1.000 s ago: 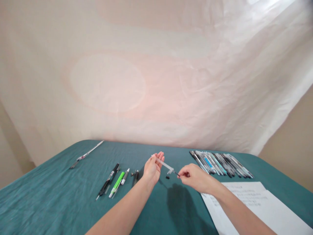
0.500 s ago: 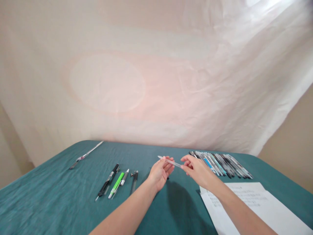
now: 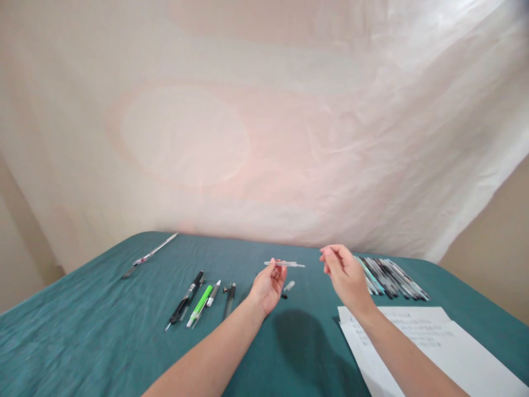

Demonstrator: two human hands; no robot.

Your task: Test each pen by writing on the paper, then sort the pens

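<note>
Over the middle of the table, my left hand (image 3: 268, 288) pinches a slim clear-and-white pen (image 3: 289, 264) between thumb and fingers. The pen lies nearly level, its narrower end pointing right. My right hand (image 3: 343, 273) is raised a short way to the right, apart from the pen. Its thumb and fingers are pressed together, and I cannot make out anything between them. On the cloth just beyond my left hand are a small whitish cap-like piece (image 3: 289, 286) and a small black piece (image 3: 284, 296).
Left of my arm lie a black pen (image 3: 185, 300), a green pen (image 3: 200, 304), a white-grey piece (image 3: 214, 294) and a dark clear piece (image 3: 230, 300). A longer pen-like item (image 3: 149, 256) lies far left. Several pens (image 3: 394, 278) are rowed at right, beyond printed paper sheets (image 3: 433, 347).
My right hand has let go of the pen's right end and drawn away up and right. The pen has turned closer to level in my left hand. The whitish piece now shows.
</note>
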